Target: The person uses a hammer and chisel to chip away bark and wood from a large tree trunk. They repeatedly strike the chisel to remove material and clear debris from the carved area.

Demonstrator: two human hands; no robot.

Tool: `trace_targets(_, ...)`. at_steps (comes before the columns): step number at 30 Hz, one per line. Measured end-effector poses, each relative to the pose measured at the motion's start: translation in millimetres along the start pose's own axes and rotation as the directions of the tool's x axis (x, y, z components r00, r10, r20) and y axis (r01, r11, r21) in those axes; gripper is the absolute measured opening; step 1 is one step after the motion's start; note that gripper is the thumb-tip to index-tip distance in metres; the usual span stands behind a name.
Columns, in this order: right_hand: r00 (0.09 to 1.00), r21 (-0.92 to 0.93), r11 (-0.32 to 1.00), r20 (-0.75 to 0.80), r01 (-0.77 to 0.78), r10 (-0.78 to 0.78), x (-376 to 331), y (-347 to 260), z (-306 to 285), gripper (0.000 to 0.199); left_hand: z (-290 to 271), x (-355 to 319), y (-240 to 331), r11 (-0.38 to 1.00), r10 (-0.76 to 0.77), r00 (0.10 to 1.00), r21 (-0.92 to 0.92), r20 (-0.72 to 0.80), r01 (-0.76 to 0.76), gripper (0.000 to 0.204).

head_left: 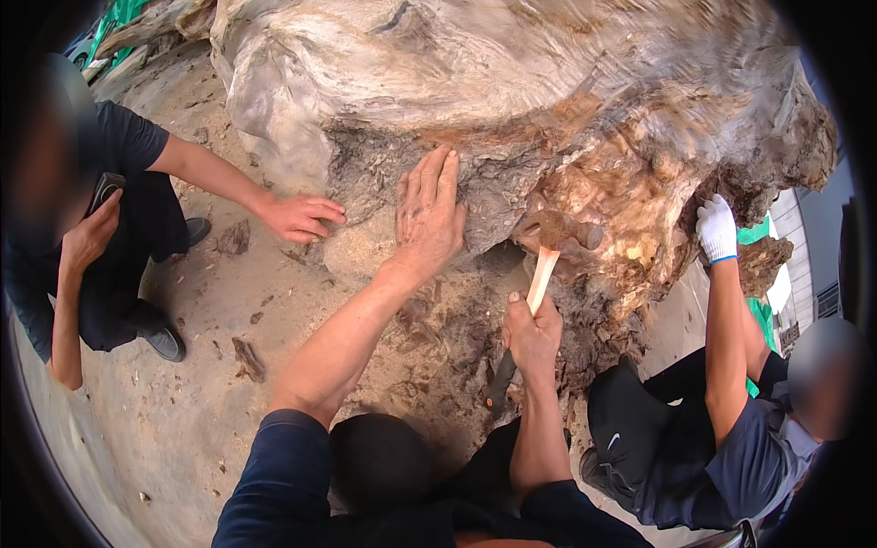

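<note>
A huge piece of weathered wood (429, 68), like a tree root or stump, fills the upper part of the head view. My left hand (427, 217) lies flat against its rough grey patch (498, 178), fingers stretched out and holding nothing. My right hand (535, 336) is wrapped round the handle of a hammer (544, 274). The handle is pale wood above my fist, with a dark lower end below it. The rusty-brown hammer head is up against the reddish-brown, broken wood; whether it touches I cannot tell.
At left a person (137, 219) holds a phone (105, 190), one hand reaching toward the wood. At right another person (731, 393) crouches, a white-gloved hand (717, 228) on the wood. Crumbled bark (438, 338) and loose chips (247, 359) litter the ground.
</note>
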State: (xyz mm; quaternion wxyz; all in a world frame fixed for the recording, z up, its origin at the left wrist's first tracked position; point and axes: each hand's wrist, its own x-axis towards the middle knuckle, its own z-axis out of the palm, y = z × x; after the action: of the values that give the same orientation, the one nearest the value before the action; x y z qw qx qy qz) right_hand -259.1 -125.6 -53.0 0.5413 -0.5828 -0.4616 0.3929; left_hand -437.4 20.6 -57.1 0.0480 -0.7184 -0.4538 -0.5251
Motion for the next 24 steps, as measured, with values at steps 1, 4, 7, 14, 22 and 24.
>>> trace_targets(1,1.0,0.006,1.0,0.008,-0.011,0.011,1,1,0,0.015,-2,0,-1,1.0,0.003,1.0,-0.013,-0.002,-0.003,0.067)
trace_targets(4,1.0,-0.019,0.999,0.014,-0.027,0.027,-1,4,-1,0.016,-6,3,-29,0.995,-0.065,0.992,-0.087,-0.106,0.056,0.057)
trace_targets(7,1.0,-0.084,0.996,0.011,-0.007,0.008,-1,3,0,0.021,-9,16,-56,0.997,-0.068,0.975,0.007,-0.211,0.071,0.063)
trace_targets(14,0.999,0.037,0.999,0.052,-0.016,0.014,-5,9,13,0.02,-18,4,-76,0.989,0.02,0.993,0.151,-0.114,-0.003,0.067)
trace_targets(22,0.989,0.129,0.991,0.136,0.034,-0.052,10,-5,64,0.026,-64,-95,16,0.38,-0.442,0.653,-0.531,0.615,0.758,0.031)
trace_targets(24,0.988,0.149,0.987,0.129,0.063,-0.082,13,-10,78,0.027,-71,-130,16,0.298,-0.338,0.62,-0.545,0.708,0.784,0.037)
